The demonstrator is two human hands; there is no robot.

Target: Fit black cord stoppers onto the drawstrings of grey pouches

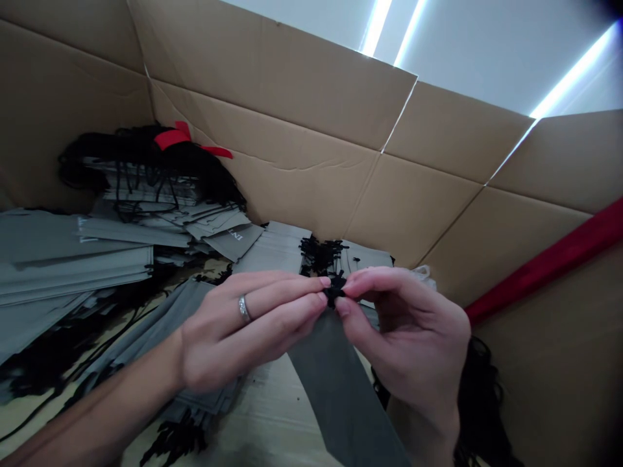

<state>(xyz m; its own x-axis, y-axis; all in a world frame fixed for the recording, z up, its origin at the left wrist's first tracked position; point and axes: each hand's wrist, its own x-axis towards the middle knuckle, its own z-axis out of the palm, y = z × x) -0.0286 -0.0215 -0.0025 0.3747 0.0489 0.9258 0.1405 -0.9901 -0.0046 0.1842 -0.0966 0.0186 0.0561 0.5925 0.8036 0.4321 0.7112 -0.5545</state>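
Note:
A black cord point(335, 292), bunched like a small knot, is pinched between my two hands near the middle of the view. My left hand point(257, 318), with a silver ring, grips it from the left between thumb and fingertips. From the right, the thumb and forefinger of my right hand point(403, 331) close on the same cord. Below the fingertips hangs a flat grey pouch point(341, 389), its top edge up at the cord. How the cord is joined to the pouch is hidden by my fingers.
Stacks of grey pouches point(73, 259) with black cords lie at left. Behind my hands are more grey pouches point(272, 246). A black cord bundle point(141, 155) with a red strip point(172, 137) sits back left. Cardboard walls point(292, 117) surround the surface; a red band point(549, 259) crosses at right.

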